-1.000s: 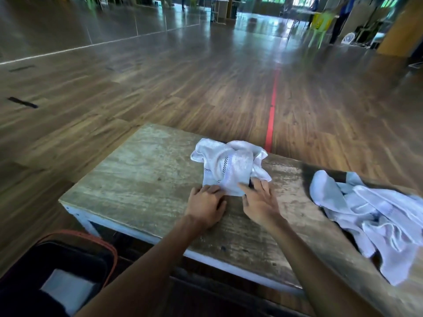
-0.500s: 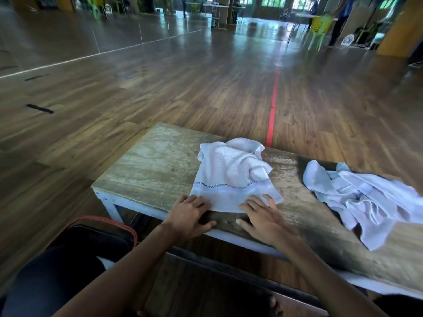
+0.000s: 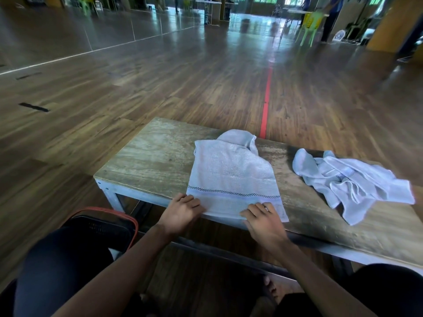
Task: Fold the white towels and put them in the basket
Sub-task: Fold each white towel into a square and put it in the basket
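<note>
My left grip (image 3: 180, 213) is clamping the towel (image 3: 231, 177) at the near edge of the worktop (image 3: 148, 156); of my right grip (image 3: 263, 221) I cannot tell. The towel's bunched far end is risking a crooked fold.

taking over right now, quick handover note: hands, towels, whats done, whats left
Left hand: pinches the near left corner of the flat towel.
Right hand: grips that towel's near edge, toward the right corner.
The flat towel lies spread on the table, its far end bunched. A heap of crumpled towels lies apart on its right. The basket is on the floor at the left, its inside mostly hidden by a knee.
Done: one towel spread out, no fold yet.
Left: fold it, basket it, then do the heap.
</note>
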`<action>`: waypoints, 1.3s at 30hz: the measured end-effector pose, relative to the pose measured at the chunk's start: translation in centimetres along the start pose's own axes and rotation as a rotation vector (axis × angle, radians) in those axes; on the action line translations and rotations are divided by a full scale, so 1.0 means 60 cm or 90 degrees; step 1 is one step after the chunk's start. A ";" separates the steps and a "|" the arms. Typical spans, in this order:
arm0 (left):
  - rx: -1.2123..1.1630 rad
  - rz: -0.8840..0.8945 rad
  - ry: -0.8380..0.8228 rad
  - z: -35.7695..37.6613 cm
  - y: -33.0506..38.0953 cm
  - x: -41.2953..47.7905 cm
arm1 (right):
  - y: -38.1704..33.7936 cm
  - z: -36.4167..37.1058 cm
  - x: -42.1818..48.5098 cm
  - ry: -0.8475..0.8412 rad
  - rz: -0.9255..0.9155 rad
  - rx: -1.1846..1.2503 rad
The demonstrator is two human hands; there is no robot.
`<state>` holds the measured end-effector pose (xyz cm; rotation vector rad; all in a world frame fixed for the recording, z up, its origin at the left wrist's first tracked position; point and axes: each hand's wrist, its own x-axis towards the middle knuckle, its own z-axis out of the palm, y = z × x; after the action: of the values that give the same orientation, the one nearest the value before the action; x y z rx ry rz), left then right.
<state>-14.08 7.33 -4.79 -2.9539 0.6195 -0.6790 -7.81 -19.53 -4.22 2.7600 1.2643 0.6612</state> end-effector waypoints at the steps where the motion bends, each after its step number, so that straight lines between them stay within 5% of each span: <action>1: -0.011 -0.006 -0.005 -0.005 -0.002 0.001 | 0.005 -0.003 -0.003 0.004 -0.001 -0.009; 14: -0.050 -0.063 -0.058 -0.095 -0.028 0.027 | 0.085 -0.082 -0.024 -0.222 0.140 0.106; 19: -0.006 -0.060 -0.083 -0.159 -0.057 0.078 | 0.144 -0.137 -0.008 -0.112 0.093 0.144; 24: -0.003 -0.138 -0.144 -0.271 -0.110 0.194 | 0.247 -0.258 0.095 -0.154 0.151 0.111; 39: -0.003 -0.218 0.033 -0.666 -0.179 0.427 | 0.367 -0.673 0.306 0.026 0.197 0.086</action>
<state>-6.13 8.81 43.21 -3.0850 0.1127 -0.7789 2.72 -26.62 43.64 3.1052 0.9261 0.6729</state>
